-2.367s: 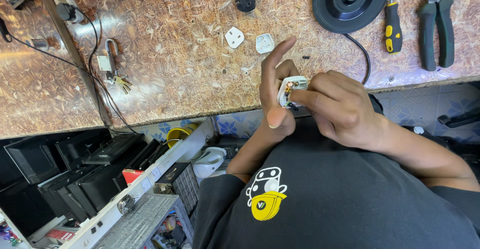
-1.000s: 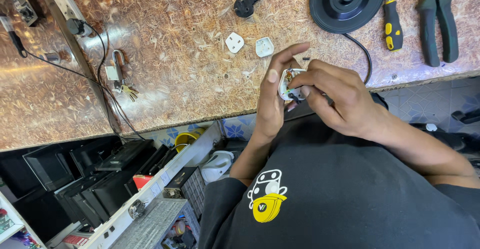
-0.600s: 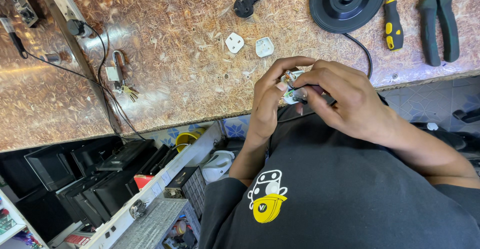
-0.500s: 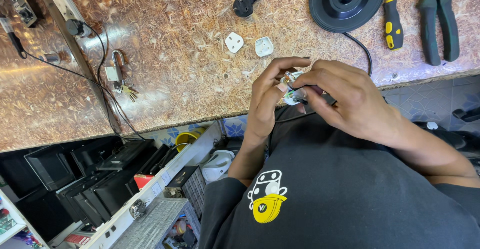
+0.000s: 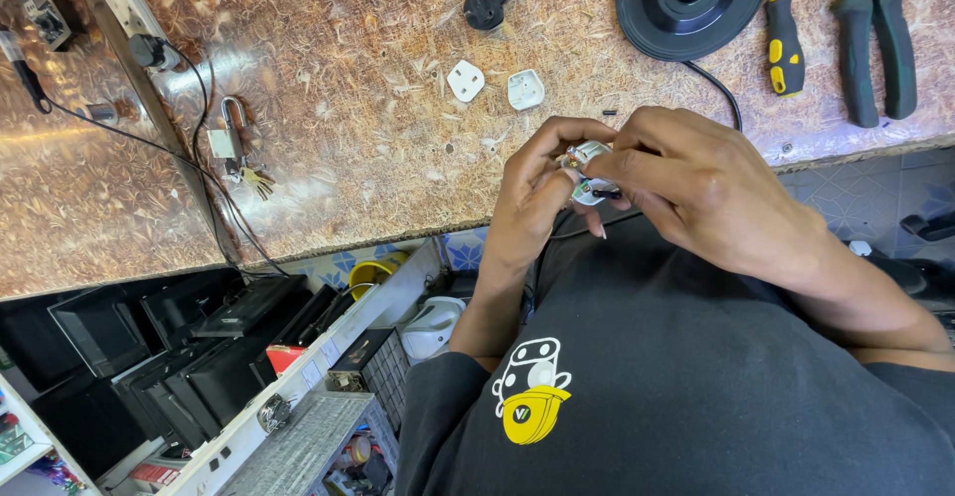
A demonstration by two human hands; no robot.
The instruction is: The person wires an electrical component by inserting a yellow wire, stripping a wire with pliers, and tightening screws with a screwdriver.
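Plug (image 5: 587,173): white, pinched by left hand (image 5: 532,198) and right hand (image 5: 696,188).
Risk: loose cover (image 5: 466,80) at 11 o'clock; fingertip grip may slip.

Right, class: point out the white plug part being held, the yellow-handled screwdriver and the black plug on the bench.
white plug part (image 5: 587,172), head view, on its pale body showing between the fingers.
yellow-handled screwdriver (image 5: 784,43), head view, on the middle of its handle.
black plug (image 5: 485,6), head view, on its round body.
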